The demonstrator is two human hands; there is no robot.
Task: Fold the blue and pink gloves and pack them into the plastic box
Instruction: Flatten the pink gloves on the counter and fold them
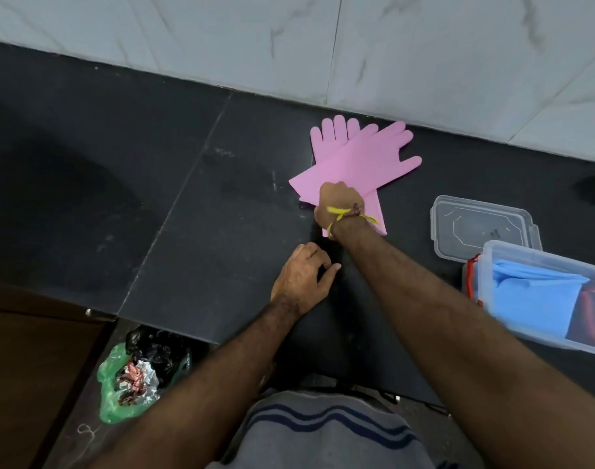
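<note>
Nearest the person, a striped grey garment (326,431) fills the lower edge. Beside it on the floor lies a green bag (120,384) holding foil and dark scraps. On the black countertop (86,164), the left hand (301,279) rests knuckles up, fingers loosely curled and grasping nothing. At the right edge stands the plastic box (512,316), open, with the blue gloves (539,296) already lying inside; its clear lid (482,225) lies flat just behind it. Farther out, the right hand (338,206), a yellow thread (343,213) tied at its wrist, is closed down on the cuff end of the pink gloves (360,157); whether it pinches or merely presses cannot be told. The two gloves lie crossed, one over the other, fingers pointing toward the white tiled wall (391,45).
</note>
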